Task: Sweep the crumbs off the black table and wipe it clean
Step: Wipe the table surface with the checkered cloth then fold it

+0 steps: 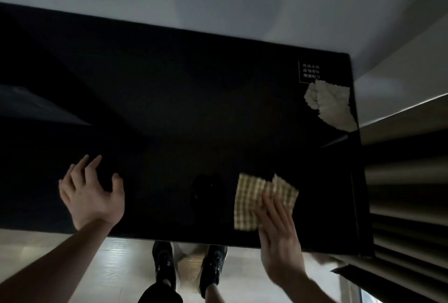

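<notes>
The person stands at the near edge of the black counter (184, 99), feet visible below it on the pale floor (116, 261). The right hand (278, 237) lies flat on a checked cloth (259, 199), its fingers (271, 208) straight and close together, pressing the near right part of the cloth onto the counter rather than gripping it. A flat palm spreads pressure over the fabric, which suits wiping better than a pinch would. The left hand (93, 192) rests on the counter well apart to the left, fingers spread and slightly bent, holding nothing; it probably braces the body while the other arm works.

The cloth sits near the front edge, toward the right end of the counter. It is roughly rectangular, with its long axis running from the near edge away from the person, leaning a little to the right. Its far edge is uneven and partly lifted or folded; motion blur hides which.

A white crumpled cloth (329, 104) lies at the far right corner, touching or overhanging the right edge, just beside a small printed label (311, 72) on the surface. It seems parked there out of the wiping path.

No crumbs can be made out on the dark, dimly lit surface, so the sweeping appears done, though the blur leaves that uncertain.
</notes>
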`<action>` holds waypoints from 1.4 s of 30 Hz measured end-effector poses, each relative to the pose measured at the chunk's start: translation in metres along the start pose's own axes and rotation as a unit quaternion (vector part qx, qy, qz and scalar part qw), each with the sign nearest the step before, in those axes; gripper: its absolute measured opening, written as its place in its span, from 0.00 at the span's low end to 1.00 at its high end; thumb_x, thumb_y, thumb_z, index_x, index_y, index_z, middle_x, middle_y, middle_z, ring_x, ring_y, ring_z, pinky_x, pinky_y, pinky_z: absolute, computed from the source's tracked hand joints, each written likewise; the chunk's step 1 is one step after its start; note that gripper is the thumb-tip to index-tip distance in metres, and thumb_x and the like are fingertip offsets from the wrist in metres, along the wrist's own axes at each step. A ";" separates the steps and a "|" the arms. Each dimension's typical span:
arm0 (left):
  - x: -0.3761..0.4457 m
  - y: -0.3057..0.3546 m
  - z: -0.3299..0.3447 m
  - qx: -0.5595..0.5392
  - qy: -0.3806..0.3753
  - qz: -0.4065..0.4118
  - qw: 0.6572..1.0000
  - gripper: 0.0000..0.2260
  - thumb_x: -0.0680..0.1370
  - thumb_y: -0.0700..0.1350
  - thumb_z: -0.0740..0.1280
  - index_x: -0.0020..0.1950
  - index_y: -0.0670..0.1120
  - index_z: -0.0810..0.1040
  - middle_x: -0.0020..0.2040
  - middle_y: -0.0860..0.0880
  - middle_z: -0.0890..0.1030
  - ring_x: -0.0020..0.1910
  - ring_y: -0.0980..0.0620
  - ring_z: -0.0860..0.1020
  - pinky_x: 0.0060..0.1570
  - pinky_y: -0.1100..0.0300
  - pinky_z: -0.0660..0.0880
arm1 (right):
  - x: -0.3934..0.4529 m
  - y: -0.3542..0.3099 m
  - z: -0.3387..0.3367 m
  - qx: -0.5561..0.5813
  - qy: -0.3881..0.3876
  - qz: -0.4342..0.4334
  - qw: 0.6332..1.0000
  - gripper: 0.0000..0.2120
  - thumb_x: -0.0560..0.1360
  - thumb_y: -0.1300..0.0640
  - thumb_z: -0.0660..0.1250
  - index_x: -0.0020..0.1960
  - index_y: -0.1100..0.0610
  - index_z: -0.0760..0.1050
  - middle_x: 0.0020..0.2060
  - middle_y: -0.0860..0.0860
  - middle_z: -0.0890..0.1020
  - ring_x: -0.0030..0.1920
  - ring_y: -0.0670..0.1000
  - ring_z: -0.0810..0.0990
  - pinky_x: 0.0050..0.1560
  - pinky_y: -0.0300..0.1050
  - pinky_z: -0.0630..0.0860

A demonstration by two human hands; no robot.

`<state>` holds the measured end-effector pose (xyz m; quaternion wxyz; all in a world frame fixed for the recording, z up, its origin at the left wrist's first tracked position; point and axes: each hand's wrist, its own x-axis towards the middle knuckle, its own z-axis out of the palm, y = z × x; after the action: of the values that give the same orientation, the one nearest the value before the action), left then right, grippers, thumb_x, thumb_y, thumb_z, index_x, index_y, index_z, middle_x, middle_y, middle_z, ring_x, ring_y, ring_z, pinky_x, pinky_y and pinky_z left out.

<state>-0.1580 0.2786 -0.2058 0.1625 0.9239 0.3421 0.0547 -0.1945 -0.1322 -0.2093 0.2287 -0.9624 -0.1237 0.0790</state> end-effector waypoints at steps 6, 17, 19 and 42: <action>-0.001 0.001 -0.001 -0.007 -0.002 0.000 1.000 0.31 0.75 0.59 0.58 0.77 0.49 0.69 0.80 0.46 0.66 0.81 0.41 0.59 0.80 0.37 0.51 | -0.023 0.006 -0.033 0.097 0.022 0.067 0.993 0.26 0.81 0.57 0.58 0.77 0.39 0.68 0.74 0.42 0.76 0.75 0.41 0.70 0.72 0.40 0.70; -0.002 -0.002 0.003 -0.007 0.011 0.009 1.000 0.30 0.75 0.57 0.59 0.76 0.49 0.69 0.80 0.46 0.65 0.81 0.40 0.59 0.80 0.36 0.52 | 0.207 0.076 -0.092 0.077 0.157 0.081 0.981 0.20 0.86 0.61 0.56 0.76 0.55 0.72 0.74 0.53 0.75 0.76 0.52 0.71 0.78 0.51 0.66; -0.002 -0.002 0.003 -0.008 0.019 0.016 1.000 0.30 0.75 0.57 0.59 0.76 0.48 0.70 0.80 0.46 0.66 0.80 0.39 0.60 0.79 0.36 0.53 | 0.206 0.093 -0.075 0.028 0.100 0.068 0.992 0.20 0.85 0.63 0.57 0.75 0.55 0.72 0.76 0.55 0.73 0.77 0.57 0.69 0.79 0.57 0.64; 0.001 0.000 -0.001 0.001 -0.016 0.000 1.000 0.31 0.75 0.58 0.58 0.77 0.49 0.69 0.80 0.46 0.65 0.81 0.41 0.59 0.80 0.37 0.51 | 0.110 0.011 -0.058 0.188 0.144 0.178 0.955 0.24 0.84 0.65 0.60 0.76 0.47 0.73 0.71 0.47 0.79 0.72 0.49 0.76 0.70 0.38 0.70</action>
<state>-0.1577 0.2792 -0.2046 0.1667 0.9248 0.3397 0.0396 -0.0747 -0.1364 -0.1734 0.4028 -0.9097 0.1011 0.0005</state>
